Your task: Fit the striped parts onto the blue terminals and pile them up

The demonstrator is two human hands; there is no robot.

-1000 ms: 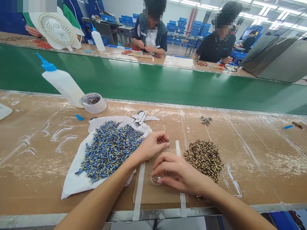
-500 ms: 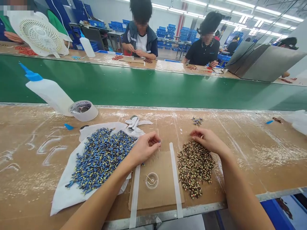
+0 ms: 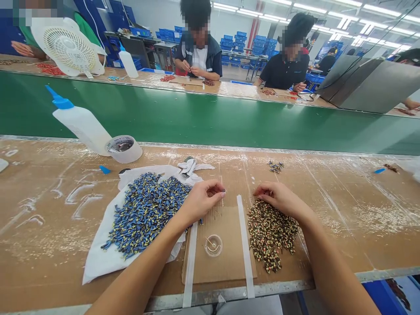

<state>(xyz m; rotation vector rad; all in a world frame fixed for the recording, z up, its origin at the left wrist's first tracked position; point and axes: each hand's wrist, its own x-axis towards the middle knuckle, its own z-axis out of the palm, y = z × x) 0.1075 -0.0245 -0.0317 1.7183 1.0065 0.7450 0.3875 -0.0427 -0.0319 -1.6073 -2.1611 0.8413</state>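
Note:
My left hand (image 3: 201, 201) is curled, thumb and fingers pinched on a small part I cannot make out, beside a heap of blue and yellow parts (image 3: 144, 212) lying on a white cloth (image 3: 98, 260). My right hand (image 3: 278, 199) rests curled on the far edge of a heap of brown speckled parts (image 3: 269, 232); what its fingers pinch is hidden. Between the heaps lies a taped cardboard sheet (image 3: 226, 262) with a small clear dish (image 3: 213, 245) on it.
A white squeeze bottle with a blue cap (image 3: 80, 124) leans on a tape roll (image 3: 124, 148) at the back left. A green conveyor belt (image 3: 210, 116) runs behind the bench. Two people work at the far bench beside a white fan (image 3: 67, 46). A few loose parts (image 3: 275, 166) lie behind.
My right hand left the clear dish, went to the far side of the brown heap, then drew slightly left and nearer. My left hand stayed pinched in place.

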